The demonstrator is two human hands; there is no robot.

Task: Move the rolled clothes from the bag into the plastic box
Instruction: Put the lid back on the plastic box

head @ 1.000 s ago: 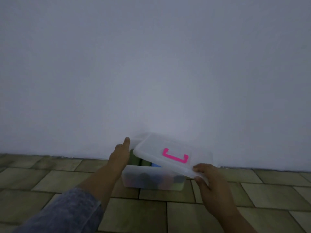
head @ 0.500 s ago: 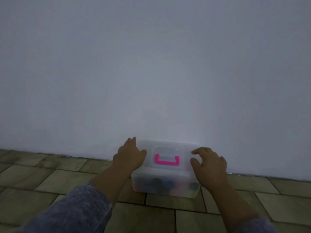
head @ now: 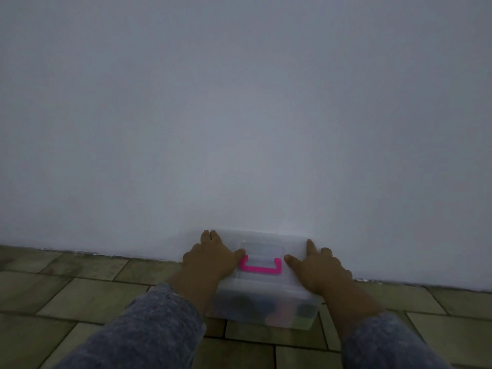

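On the plastic box [head: 266, 312] against the wall, your left hand [head: 210, 258] and right hand [head: 319, 269] lie flat, fingers spread on the lid [head: 262, 245]; press both ends evenly beside the pink handle [head: 260, 267], rolled clothes [head: 245, 304] inside.

Lid [head: 262, 251] went from tilted and lifted over the plastic box [head: 263, 311] to seated flat on it. Left hand [head: 210, 261] and right hand [head: 316, 270] shifted from gripping the lid's edges to pressing palms-down beside the pink handle [head: 261, 267].
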